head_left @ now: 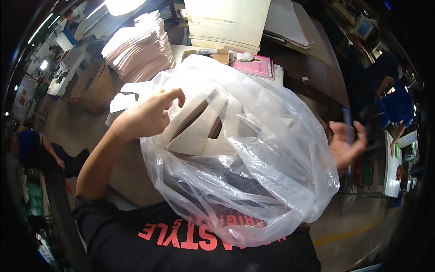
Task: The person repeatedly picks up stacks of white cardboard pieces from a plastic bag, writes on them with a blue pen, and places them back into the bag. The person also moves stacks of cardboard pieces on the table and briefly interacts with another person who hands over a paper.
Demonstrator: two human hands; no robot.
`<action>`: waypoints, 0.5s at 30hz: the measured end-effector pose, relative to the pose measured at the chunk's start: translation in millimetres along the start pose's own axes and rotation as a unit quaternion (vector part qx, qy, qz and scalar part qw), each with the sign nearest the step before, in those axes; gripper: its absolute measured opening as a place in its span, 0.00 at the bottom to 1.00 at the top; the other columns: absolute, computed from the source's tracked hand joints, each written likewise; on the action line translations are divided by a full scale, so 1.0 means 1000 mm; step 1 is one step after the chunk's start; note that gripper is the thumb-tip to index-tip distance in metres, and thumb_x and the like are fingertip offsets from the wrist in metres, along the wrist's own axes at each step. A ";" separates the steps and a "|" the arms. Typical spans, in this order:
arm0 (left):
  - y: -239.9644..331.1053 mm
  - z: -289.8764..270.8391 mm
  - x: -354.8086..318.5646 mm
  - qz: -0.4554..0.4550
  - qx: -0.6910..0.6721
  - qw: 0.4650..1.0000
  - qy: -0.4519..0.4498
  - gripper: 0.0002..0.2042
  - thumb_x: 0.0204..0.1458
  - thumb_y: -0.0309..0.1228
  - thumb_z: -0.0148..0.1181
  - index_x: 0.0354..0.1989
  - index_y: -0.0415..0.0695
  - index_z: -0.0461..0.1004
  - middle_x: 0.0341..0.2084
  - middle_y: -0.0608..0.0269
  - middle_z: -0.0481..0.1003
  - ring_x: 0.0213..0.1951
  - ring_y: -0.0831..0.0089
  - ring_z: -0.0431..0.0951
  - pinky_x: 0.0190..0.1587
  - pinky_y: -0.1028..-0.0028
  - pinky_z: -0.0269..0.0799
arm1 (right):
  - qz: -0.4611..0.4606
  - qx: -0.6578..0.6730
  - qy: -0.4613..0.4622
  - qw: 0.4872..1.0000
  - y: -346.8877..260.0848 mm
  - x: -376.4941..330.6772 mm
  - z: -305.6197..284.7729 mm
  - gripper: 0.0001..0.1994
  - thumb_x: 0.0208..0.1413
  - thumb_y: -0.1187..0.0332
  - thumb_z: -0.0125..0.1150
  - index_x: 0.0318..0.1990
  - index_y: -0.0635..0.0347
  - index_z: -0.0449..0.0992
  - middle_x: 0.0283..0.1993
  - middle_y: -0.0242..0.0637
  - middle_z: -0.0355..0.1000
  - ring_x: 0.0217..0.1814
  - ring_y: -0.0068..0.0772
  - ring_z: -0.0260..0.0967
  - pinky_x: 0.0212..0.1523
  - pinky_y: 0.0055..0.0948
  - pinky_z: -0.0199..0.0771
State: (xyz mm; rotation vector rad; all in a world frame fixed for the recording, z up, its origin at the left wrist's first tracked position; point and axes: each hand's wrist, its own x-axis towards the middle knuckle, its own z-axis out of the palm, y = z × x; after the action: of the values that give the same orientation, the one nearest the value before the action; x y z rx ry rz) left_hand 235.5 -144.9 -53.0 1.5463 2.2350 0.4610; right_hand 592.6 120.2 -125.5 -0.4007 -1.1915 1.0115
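A large clear plastic bag (pixel 281 167) bulges open before my chest and spreads between my hands. Through it and its opening show pale flat cut pieces (pixel 190 140) with dark gaps between them. My left hand (pixel 152 113) is at the bag's left rim, its fingers bent and the index finger hooked apart, with nothing visible in them. Just outside the bag's right side, my right hand (pixel 346 145) has its fingers spread and is slightly blurred. A thin bluish upright thing crosses behind or among its fingers; I cannot tell which.
A tall stack of pale cut sheets (pixel 140 47) stands at the far left of the table. Beyond the bag are an open cardboard box (pixel 213 55), a pink packet (pixel 253 66) and an upright pale board (pixel 229 22). A woven basket (pixel 93 88) stands left; people sit at both sides.
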 end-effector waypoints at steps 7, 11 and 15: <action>0.024 -0.071 -0.014 0.057 -0.292 0.888 0.350 0.08 0.56 0.21 0.59 0.38 0.51 0.77 0.26 0.79 0.68 0.25 0.91 0.64 0.26 0.81 0.59 | -0.297 -0.125 -0.170 0.931 -0.110 0.020 0.047 0.22 0.78 0.53 0.35 0.54 0.62 0.71 0.32 0.41 0.70 0.38 0.42 0.73 0.59 0.56 0.77; 0.058 -0.105 -0.028 0.170 -0.109 0.868 0.453 0.07 0.63 0.27 0.60 0.47 0.52 0.77 0.37 0.74 0.74 0.32 0.85 0.71 0.36 0.78 0.69 | -0.304 -0.098 -0.480 0.817 -0.144 0.002 0.092 0.10 0.74 0.62 0.50 0.46 0.59 0.72 0.40 0.48 0.79 0.44 0.44 0.80 0.60 0.57 0.77; 0.098 -0.075 -0.047 0.109 0.333 0.856 0.380 0.11 0.59 0.39 0.68 0.49 0.56 0.79 0.35 0.67 0.74 0.32 0.70 0.79 0.35 0.67 0.75 | -0.216 -0.179 -0.713 0.642 -0.127 -0.024 0.120 0.12 0.68 0.61 0.62 0.48 0.59 0.72 0.41 0.47 0.80 0.43 0.46 0.81 0.63 0.54 0.74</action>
State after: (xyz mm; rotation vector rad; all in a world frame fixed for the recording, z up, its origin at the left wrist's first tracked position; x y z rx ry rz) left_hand 294.4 -159.2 64.5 2.2799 3.0531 0.4287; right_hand 539.7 6.2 -2.5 0.5795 -2.7770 0.5047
